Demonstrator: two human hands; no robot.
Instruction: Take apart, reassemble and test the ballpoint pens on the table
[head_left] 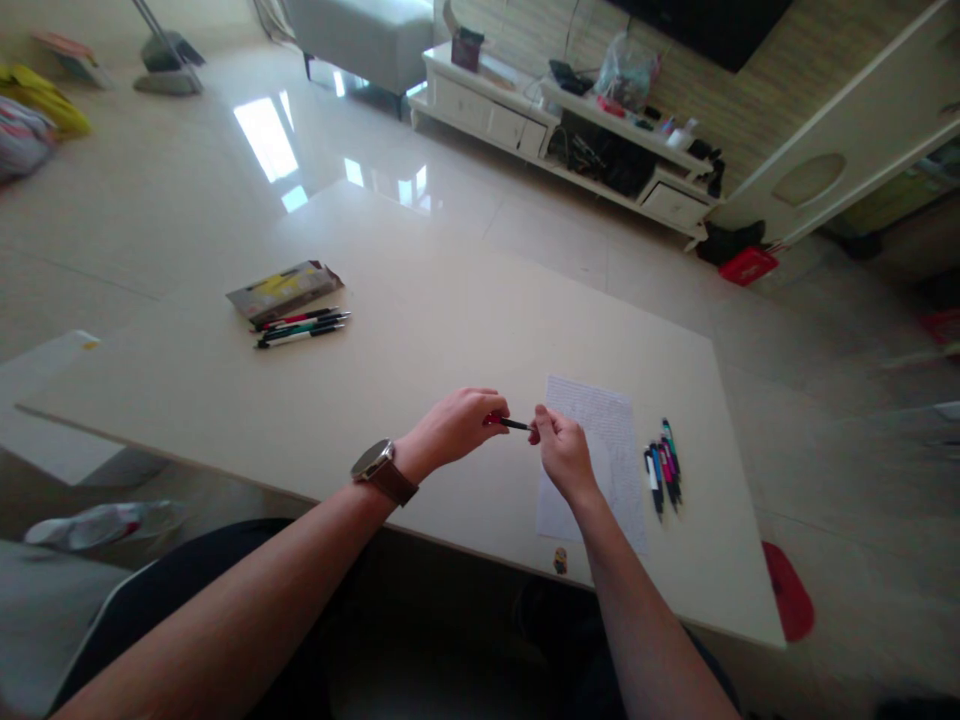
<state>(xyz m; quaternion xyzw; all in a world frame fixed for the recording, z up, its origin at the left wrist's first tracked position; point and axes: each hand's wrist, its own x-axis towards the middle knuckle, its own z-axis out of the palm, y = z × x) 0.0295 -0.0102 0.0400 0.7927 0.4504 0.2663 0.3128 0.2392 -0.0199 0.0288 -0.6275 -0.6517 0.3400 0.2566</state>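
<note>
A dark pen with a red part (515, 424) is held level between my two hands, above the table. My left hand (463, 425), below a wristwatch (382, 470), is closed round its red end. The fingers of my right hand (562, 450) pinch the other, tip end. Under my right hand lies a sheet of paper (596, 410) covered with lines of writing. Right of the paper, several pens (664, 468) in different colours lie side by side. At the left of the table more pens (300, 328) rest against an open grey and yellow box (285, 290).
The white table (450, 320) has its near edge at my legs. A small sticker (560, 560) is near that edge. A plastic bottle (109, 525) lies at lower left. Beyond the table stand a TV cabinet (480, 115) and a grey seat (364, 40). A red object (787, 590) shows past the right edge.
</note>
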